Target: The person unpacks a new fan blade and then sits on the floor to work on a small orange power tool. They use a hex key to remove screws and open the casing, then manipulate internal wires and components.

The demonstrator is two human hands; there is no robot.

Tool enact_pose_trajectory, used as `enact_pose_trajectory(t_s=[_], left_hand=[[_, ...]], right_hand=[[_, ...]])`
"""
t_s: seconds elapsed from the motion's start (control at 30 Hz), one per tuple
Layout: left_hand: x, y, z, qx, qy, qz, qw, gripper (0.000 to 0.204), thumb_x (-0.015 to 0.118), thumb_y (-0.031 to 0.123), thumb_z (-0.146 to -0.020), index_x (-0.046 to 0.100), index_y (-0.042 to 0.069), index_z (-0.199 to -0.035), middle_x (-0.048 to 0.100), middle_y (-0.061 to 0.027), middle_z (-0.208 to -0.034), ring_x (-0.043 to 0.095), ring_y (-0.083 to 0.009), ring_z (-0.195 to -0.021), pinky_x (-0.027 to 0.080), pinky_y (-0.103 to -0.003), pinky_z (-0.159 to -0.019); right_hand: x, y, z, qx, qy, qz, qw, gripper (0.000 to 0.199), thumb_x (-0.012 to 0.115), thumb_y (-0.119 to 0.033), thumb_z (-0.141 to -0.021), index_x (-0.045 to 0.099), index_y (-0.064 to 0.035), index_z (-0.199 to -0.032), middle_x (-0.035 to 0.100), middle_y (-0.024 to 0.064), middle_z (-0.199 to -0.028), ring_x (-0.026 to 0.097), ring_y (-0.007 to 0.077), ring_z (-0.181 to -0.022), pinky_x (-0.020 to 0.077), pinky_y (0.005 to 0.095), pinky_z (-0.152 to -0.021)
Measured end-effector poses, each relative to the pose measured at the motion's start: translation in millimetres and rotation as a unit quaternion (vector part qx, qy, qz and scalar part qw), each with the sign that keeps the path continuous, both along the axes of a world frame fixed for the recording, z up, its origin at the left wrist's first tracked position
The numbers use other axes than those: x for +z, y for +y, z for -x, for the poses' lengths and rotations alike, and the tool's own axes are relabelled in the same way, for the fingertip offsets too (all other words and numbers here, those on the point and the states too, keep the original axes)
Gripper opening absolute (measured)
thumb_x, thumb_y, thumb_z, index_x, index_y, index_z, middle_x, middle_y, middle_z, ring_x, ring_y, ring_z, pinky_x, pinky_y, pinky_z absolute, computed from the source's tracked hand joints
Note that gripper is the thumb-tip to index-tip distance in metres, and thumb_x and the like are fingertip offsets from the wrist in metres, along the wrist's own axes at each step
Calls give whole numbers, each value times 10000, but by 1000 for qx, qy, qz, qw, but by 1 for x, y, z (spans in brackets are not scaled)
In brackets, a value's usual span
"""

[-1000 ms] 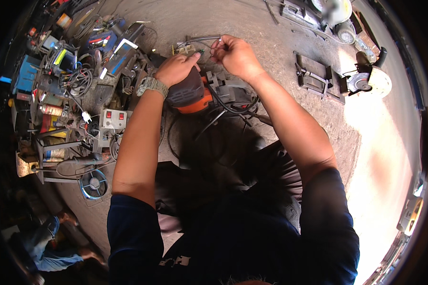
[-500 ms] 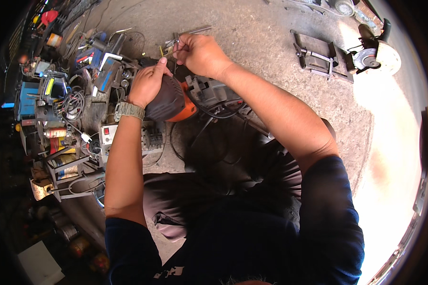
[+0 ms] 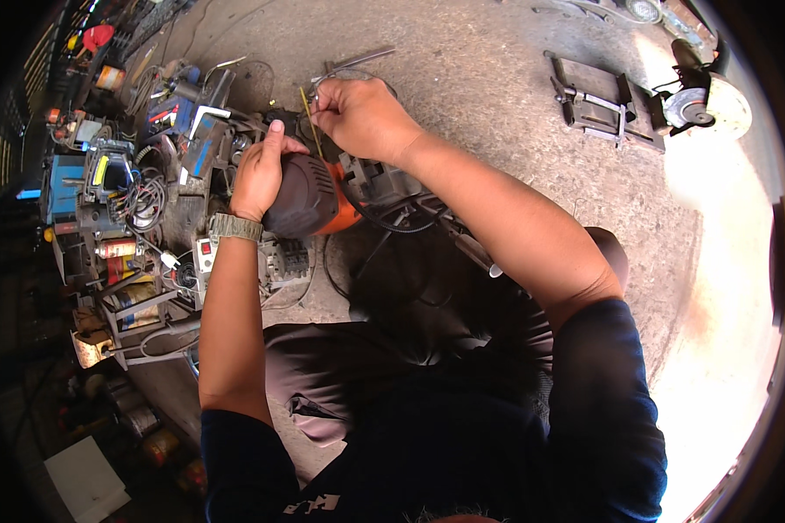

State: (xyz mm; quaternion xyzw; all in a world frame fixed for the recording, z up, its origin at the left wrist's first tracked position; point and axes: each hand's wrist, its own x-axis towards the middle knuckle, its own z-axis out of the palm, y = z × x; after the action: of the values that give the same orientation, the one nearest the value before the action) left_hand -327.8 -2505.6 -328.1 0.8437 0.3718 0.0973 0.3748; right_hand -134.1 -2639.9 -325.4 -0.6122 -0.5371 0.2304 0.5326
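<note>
Rests left hand (image 3: pixel 260 177), thumb apart, on the orange-and-dark machine (image 3: pixel 301 199) ahead of the trousers (image 3: pixel 318 353), lengthwise roughly left to right, dark end leftward. Curls fingers of right hand (image 3: pixel 358 113) beside a yellow strip (image 3: pixel 309 109); cannot tell if clamped on it.

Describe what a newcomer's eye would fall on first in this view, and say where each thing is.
Probably the orange-and-dark power tool, left of centre, with the left hand against it and the right hand bent just beyond. Next might come the looped cables amid clutter at the left, then the machine with a disc at upper right.
</note>
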Motion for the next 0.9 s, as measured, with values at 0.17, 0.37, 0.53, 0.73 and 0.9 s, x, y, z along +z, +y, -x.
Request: enact_pose_trajectory(t_s=[0.17, 0.37, 0.53, 0.73, 0.9], left_hand=[[2, -1, -1, -16, 0, 9, 1000, 850, 226, 581, -1116, 794, -34, -971, 782, -166, -960, 713, -313, -974, 488, -375, -1006], [2, -1, 2, -6, -16, 39, 999, 845, 228, 578, -1118, 798, -31, -988, 785, -138, -969, 714, -281, -996, 487, -368, -1019], [3, -1, 2, -7, -12, 25, 1000, 831, 241, 568, -1120, 798, -34, -986, 789, -149, -977, 716, -286, -992, 488, -371, -1017], [4, -8, 5, -6, -61, 3, 998, 652, 349, 437, -1124, 784, -36, -1011, 791, -162, -1015, 724, -285, -1000, 509, -370, -997], [-22, -2, 18, -82, -124, -54, 987, 245, 648, 228, -965, 743, 6, -922, 733, -172, -830, 728, -271, -780, 543, -393, -725]], right_hand=[[-12, 8, 4, 1, 31, -33, 999, 82, 702, -95, -928, 688, -15, -927, 754, 186, -921, 741, 383, -910, 585, 429, -842], [-13, 13, 6, 8, 24, -26, 999, 82, 708, -103, -934, 689, -24, -942, 752, 180, -919, 743, 382, -892, 588, 436, -813], [-11, 14, 8, 18, -9, -58, 998, 92, 735, -90, -948, 671, -24, -948, 738, 151, -835, 736, 285, -754, 575, 377, -718], [-2, 19, 14, 21, -127, -65, 990, 77, 707, -95, -918, 656, -43, -943, 715, 192, -816, 721, 394, -750, 576, 451, -698], [24, 25, 22, 122, -242, -57, 961, 76, 684, -115, -907, 667, -48, -939, 717, 221, -855, 712, 447, -840, 569, 522, -741]])
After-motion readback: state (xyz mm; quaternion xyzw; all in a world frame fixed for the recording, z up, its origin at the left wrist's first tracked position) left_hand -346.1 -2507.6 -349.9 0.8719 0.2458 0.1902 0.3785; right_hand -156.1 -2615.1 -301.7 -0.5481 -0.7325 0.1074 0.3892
